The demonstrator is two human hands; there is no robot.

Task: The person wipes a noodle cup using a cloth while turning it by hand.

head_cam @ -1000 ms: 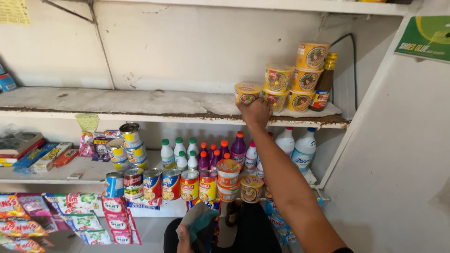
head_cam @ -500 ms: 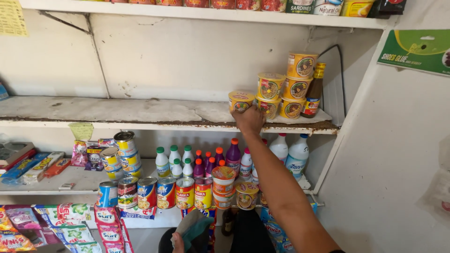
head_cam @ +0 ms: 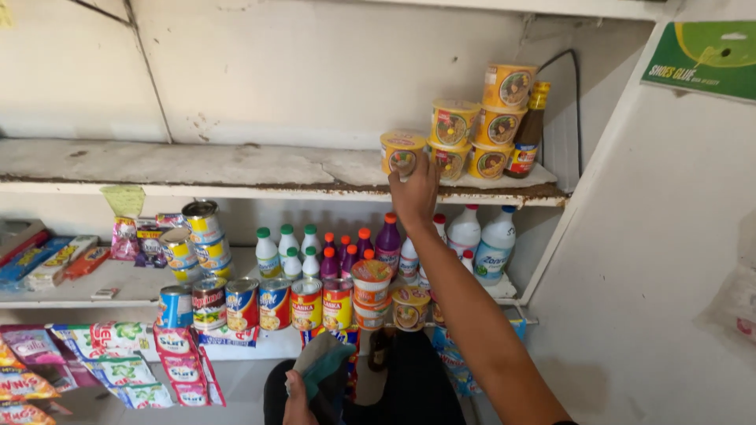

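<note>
My right hand (head_cam: 415,191) reaches up to the upper shelf (head_cam: 197,169) and its fingers rest on a yellow noodle cup (head_cam: 402,151) standing at the shelf's front edge. Just right of it is a stack of several more yellow cups (head_cam: 476,126) and a dark sauce bottle (head_cam: 529,130). My left hand (head_cam: 298,397) is low at the bottom of the view, holding a grey-green cloth (head_cam: 324,366).
The middle shelf holds small bottles with coloured caps (head_cam: 331,252), white bottles (head_cam: 480,240), rows of tins (head_cam: 252,303), stacked tins (head_cam: 197,236) and noodle cups (head_cam: 372,291). Sachet strips (head_cam: 110,358) hang at lower left. A white wall (head_cam: 654,260) with a green sign (head_cam: 701,59) closes the right side.
The view has tilted slightly. My right hand stays on the front noodle cup, which sits a little further onto the shelf; the left hand still holds the cloth.
</note>
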